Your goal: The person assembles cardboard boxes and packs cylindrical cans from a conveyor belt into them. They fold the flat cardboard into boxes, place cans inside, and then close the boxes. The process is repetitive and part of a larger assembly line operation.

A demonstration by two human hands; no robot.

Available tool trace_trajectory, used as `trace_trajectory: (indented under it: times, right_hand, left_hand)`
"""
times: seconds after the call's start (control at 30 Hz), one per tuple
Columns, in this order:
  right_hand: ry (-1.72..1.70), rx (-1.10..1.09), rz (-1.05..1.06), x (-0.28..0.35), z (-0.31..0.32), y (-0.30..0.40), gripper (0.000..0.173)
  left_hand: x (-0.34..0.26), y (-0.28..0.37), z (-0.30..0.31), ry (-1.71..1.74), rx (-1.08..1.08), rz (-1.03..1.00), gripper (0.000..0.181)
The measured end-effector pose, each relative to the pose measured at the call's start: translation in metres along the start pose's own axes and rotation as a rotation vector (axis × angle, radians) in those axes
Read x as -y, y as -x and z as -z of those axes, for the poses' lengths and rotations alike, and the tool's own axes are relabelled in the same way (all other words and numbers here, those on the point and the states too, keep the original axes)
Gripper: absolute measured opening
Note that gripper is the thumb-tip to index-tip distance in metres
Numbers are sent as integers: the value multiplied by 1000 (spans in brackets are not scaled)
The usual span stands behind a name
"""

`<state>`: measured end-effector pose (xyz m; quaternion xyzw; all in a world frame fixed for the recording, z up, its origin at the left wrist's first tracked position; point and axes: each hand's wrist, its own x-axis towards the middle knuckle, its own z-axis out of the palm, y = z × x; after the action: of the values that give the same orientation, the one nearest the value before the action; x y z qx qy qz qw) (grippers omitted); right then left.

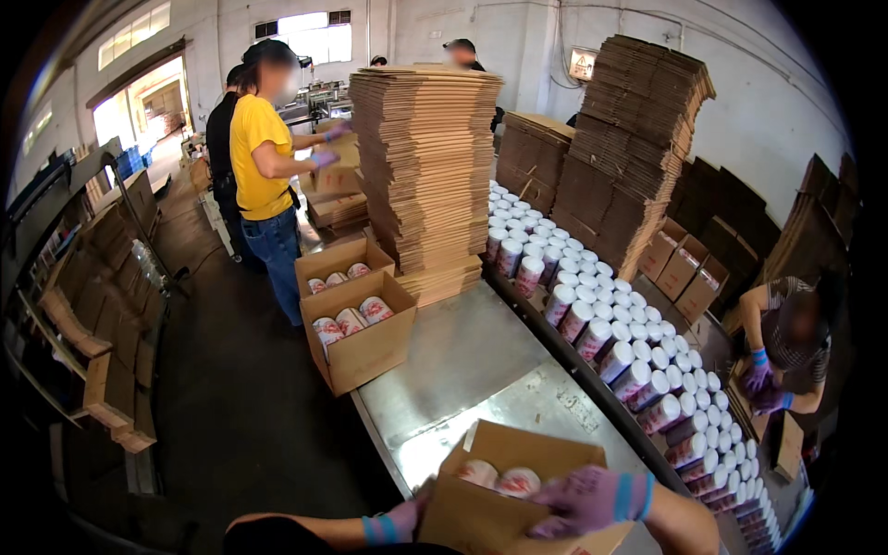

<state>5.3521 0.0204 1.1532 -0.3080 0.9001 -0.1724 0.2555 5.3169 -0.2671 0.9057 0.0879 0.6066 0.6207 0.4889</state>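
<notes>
An open cardboard carton stands at the near end of the metal table, close to my body. Inside it, two printed canisters show their rounded ends; my right hand and the near wall hide part of the inside. My left hand, in a purple glove with a blue cuff, holds the carton's left side, its fingertips out of sight. My right hand, gloved alike and slightly blurred, grips the near right wall, with fingers over the rim and thumb outside.
Two open cartons of canisters sit at the table's left edge, beside a tall stack of flattened cardboard. Rows of white-lidded canisters line the right, behind a dark rail. One person stands far left; another works at right.
</notes>
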Motion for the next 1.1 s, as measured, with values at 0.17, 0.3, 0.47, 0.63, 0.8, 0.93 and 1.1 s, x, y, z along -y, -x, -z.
trace_trajectory:
  times: [0.17,0.3,0.47,0.63,0.8,0.93,1.1]
  right_hand:
    - [425,-282,67,0,20,-124,34]
    - [261,-598,99,-14,-25,-182,28]
    - [-302,-320,-19,-20,-129,-101,36]
    - [-49,-672,-778,5,-217,26,49]
    - [-441,-674,-1307,65,-330,85,76]
    - [-223,-784,-1392,82,-359,84,72]
    - [-249,-899,-1221,85,-367,115,53]
  left_hand:
    - [-18,-1,104,427,-532,-205,47]
    - [-13,-7,217,-592,-1024,-323,42]
    - [-90,30,108,-1093,-33,135,43]
    - [-89,-4,-46,-1570,430,-873,69]
    - [-37,-56,-79,-1822,582,-1177,64]
    - [-78,-47,-105,-1573,667,-1582,37]
    - [-106,-89,-112,-1677,972,-489,26]
